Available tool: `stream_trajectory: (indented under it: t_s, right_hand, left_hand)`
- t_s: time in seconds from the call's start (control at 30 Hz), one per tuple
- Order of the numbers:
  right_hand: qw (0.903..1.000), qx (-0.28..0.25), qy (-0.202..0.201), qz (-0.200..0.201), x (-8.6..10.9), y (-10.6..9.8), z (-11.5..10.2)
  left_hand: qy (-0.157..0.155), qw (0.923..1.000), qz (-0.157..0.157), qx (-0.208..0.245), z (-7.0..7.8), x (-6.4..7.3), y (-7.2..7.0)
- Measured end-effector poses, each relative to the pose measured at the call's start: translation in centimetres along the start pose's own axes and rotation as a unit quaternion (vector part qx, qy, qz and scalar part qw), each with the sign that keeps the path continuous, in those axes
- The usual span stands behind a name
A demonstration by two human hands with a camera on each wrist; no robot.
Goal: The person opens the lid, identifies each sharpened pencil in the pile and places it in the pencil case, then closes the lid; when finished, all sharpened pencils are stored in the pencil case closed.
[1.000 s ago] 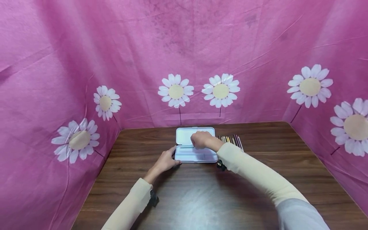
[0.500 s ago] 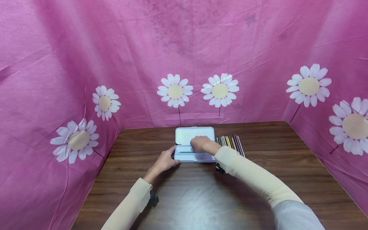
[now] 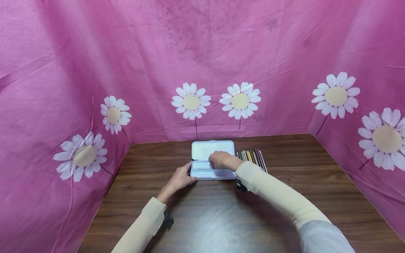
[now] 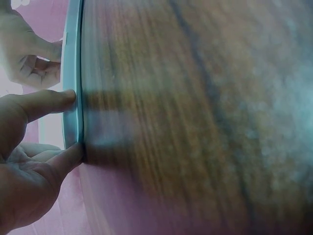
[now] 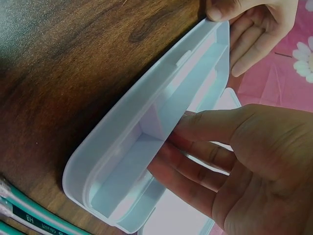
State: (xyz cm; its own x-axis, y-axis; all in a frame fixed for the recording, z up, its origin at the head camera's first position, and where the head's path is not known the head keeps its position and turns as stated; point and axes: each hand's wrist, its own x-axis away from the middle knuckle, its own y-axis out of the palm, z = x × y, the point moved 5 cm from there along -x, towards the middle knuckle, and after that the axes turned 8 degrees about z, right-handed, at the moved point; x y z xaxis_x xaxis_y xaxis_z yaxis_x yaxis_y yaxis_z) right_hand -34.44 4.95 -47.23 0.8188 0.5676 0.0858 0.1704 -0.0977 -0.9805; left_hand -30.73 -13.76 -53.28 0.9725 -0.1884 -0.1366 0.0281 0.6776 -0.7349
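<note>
A white pencil case (image 3: 202, 174) lies with its lid (image 3: 202, 149) hinged back, and thin walls split its inside into compartments. My left hand (image 3: 181, 177) grips the case's left end, thumb at the near corner and fingers along the side. In the left wrist view, digits of the left hand (image 4: 29, 161) touch the case edge (image 4: 72, 73). My right hand (image 3: 221, 160) reaches into the rear compartment. From the right wrist, the right hand (image 5: 244, 161) has its fingertips behind the long divider (image 5: 168, 110); whether they pinch anything is hidden.
Several coloured pencils (image 3: 254, 158) lie side by side just right of the case, partly behind the right forearm. The brown wooden table (image 3: 209, 218) extends in front. A pink cloth with daisies (image 3: 202, 63) hangs behind and at both sides.
My right hand has shifted slightly lower and left over the rear compartment. A thin line beside its fingers now lies nearer the divider. The left hand keeps its grip on the case.
</note>
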Motion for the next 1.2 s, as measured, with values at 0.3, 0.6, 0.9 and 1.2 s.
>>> stream_trajectory:
  t_s: [0.3,0.6,0.9,1.2]
  right_hand:
    - [0.9995,0.0,-0.025,0.02,0.5,-1.0,0.4]
    - [0.9965,-0.012,-0.047,0.068,2.4,-4.0,1.9]
    - [0.9946,-0.04,-0.023,0.093,5.5,-7.1,5.9]
    - [0.9929,-0.05,0.012,0.108,9.1,-8.9,10.1]
  left_hand:
    - [0.009,0.9999,0.002,-0.014,0.3,0.1,0.0]
    - [-0.027,0.9995,-0.005,-0.012,2.5,1.2,-1.1]
    - [-0.03,0.9995,-0.005,-0.012,2.5,1.2,-1.3]
    - [-0.034,0.9993,-0.007,-0.015,2.6,1.2,-1.3]
